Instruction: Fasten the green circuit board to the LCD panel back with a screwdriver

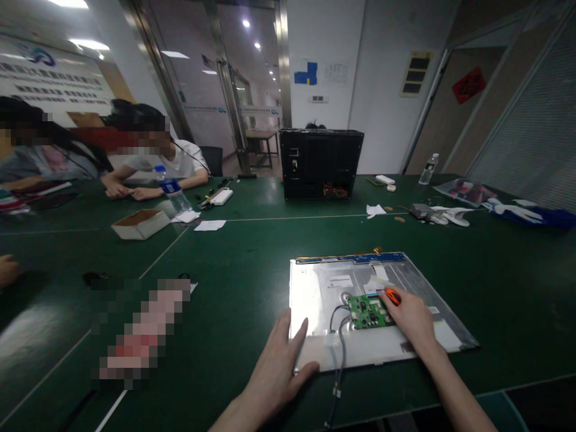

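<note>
An LCD panel (315,300) lies back side up on the green table, silver-white with a blue circuit strip along its far edge. A green circuit board (368,313) sits on it, with dark cables (342,348) running off the near edge. My left hand (281,360) rests at the panel's near left corner, fingers stretched and apart. Over the board's right end, my right hand (411,318) is closed around an orange-and-black screwdriver handle (393,296); its tip is hidden. Beside that hand, a pale film strip and flat cable (377,284) lie near the board's far edge.
A black monitor housing (321,163) stands across the table (234,270). A small open box (140,225), water bottles (173,191) and white gloves (450,216) lie around. Two people (157,159) sit at the left; another hand (8,270) shows at the left edge.
</note>
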### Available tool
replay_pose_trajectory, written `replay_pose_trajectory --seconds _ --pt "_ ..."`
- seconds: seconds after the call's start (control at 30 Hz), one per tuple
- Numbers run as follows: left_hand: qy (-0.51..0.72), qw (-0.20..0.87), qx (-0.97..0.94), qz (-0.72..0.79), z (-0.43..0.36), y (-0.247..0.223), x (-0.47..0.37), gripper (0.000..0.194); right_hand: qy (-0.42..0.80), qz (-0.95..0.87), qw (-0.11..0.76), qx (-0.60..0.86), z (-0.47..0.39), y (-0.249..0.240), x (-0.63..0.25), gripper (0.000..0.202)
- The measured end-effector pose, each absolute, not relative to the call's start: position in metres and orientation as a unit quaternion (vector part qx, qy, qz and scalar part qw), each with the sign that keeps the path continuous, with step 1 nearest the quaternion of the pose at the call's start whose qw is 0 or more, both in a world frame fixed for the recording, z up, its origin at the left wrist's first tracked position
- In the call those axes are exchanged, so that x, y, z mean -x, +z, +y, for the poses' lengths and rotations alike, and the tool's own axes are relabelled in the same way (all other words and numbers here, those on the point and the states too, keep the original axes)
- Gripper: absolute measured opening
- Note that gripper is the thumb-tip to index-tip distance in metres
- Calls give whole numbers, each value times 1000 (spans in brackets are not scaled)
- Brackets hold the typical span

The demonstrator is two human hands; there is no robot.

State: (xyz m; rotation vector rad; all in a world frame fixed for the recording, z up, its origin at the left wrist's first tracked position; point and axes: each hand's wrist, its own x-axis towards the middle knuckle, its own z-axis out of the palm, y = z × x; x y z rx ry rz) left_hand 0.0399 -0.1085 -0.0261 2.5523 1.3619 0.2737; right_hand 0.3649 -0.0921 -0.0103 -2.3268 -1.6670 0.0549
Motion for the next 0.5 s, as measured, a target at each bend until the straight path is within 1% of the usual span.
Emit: replay_pose_trajectory --seconds 0.17,0.33,0.4,0.5 --pt "90 145 -875 452 -102 -22 -61 69 2 -585 125 802 -92 -15 -391 43" --pt "63 155 -878 448 -99 -21 -80 70 -7 -612 102 784 -90 -14 -417 34" --pt "65 167 -880 440 -97 -21 -87 75 -9 -618 88 782 -89 -14 -428 29" --pt "64 181 -880 435 -95 -23 -99 75 -17 -616 71 784 -87 -14 -445 27"
